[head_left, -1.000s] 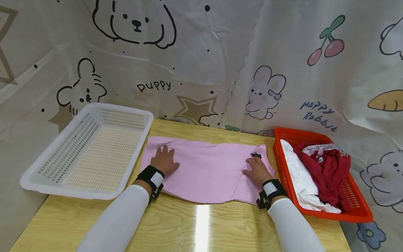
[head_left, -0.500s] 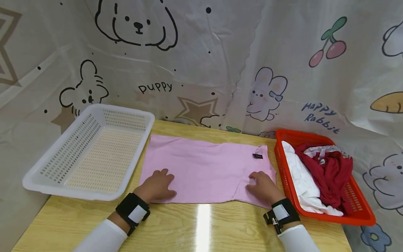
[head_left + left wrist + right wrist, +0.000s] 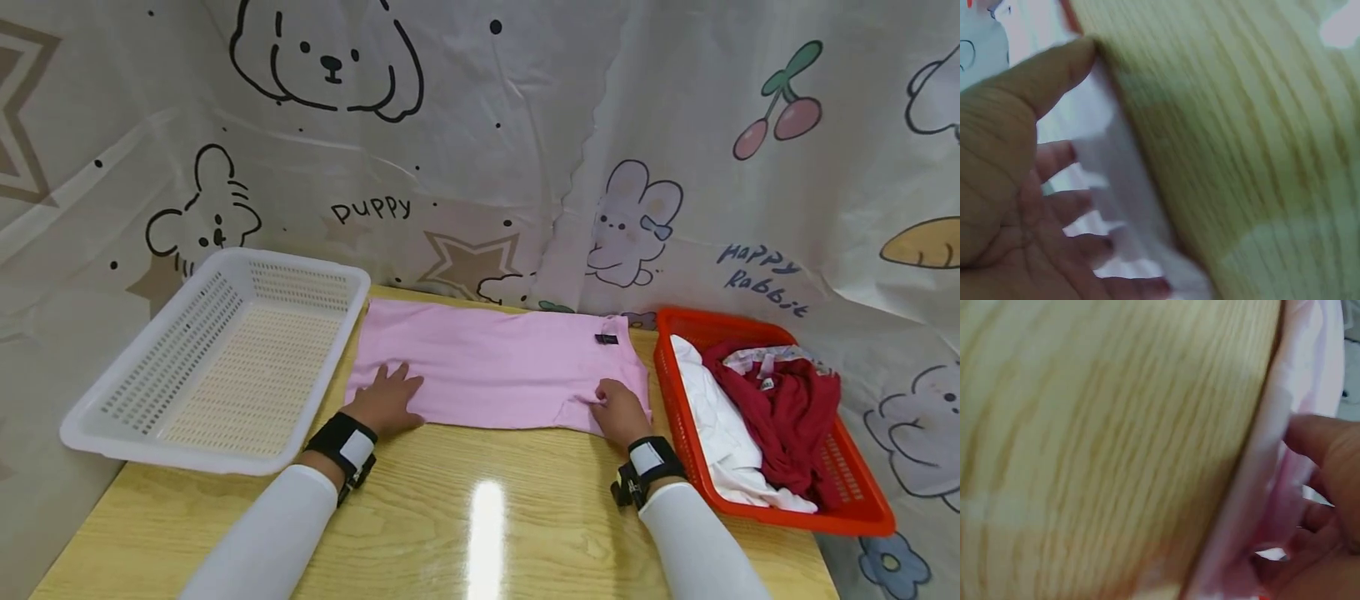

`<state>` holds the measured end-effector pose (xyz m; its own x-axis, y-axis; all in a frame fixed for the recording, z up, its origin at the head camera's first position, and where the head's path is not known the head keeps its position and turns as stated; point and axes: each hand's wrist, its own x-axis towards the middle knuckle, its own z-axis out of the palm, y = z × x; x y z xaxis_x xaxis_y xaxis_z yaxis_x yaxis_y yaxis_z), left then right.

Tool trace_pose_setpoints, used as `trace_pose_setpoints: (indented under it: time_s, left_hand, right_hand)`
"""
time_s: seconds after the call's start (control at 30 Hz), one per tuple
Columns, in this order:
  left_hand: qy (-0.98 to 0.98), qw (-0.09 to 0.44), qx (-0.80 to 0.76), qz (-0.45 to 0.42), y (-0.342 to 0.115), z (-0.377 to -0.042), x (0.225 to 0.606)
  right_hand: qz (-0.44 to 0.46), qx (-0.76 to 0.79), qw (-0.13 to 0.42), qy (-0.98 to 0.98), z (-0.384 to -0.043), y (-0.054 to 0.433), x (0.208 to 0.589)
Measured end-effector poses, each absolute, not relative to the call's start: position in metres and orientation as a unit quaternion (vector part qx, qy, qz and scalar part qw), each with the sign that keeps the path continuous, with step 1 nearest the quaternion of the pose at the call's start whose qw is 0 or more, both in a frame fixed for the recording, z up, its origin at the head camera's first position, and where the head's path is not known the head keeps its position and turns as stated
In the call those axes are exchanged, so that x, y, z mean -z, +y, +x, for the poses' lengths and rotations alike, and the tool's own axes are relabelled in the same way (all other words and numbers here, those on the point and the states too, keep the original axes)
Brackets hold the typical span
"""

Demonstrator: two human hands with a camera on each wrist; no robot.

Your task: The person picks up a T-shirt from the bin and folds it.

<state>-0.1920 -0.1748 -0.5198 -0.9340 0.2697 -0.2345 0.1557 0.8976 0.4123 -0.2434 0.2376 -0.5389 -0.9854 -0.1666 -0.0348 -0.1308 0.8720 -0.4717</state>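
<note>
A pink garment [image 3: 480, 358], folded to a rough rectangle with a small black label at its far right corner, lies on the wooden table. My left hand [image 3: 386, 402] rests with spread fingers on its near left edge; in the left wrist view the thumb [image 3: 1060, 72] lies along that edge and the fingertips touch the cloth. At the near right part, my right hand [image 3: 621, 410] pinches the fabric with bent fingers, and small creases run out from there. The right wrist view shows the cloth [image 3: 1272, 481] bunched between thumb and fingers.
To the left stands a white plastic basket [image 3: 300, 429] with nothing in it. A red basket [image 3: 862, 500] at the right holds a white cloth [image 3: 712, 425] and a dark red garment [image 3: 787, 408]. Behind the table [image 3: 420, 517] hangs a printed curtain [image 3: 480, 167].
The pink garment has slid away from me toward the curtain. My left hand first came back to its near edge, then both hands went forward with it.
</note>
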Motion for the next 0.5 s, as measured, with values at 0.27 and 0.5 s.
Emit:
trace_pose_setpoints:
  time_s: [0.27, 0.5]
  left_hand:
    - [0.948, 0.053, -0.268, 0.166, -0.18, -0.189, 0.504]
    - [0.945, 0.025, -0.299, 0.13, -0.169, -0.151, 0.477]
  right_hand:
    - [-0.063, 0.313, -0.04, 0.947, -0.212, 0.244, 0.477]
    - [-0.164, 0.302, -0.094, 0.934, -0.138, 0.255, 0.442]
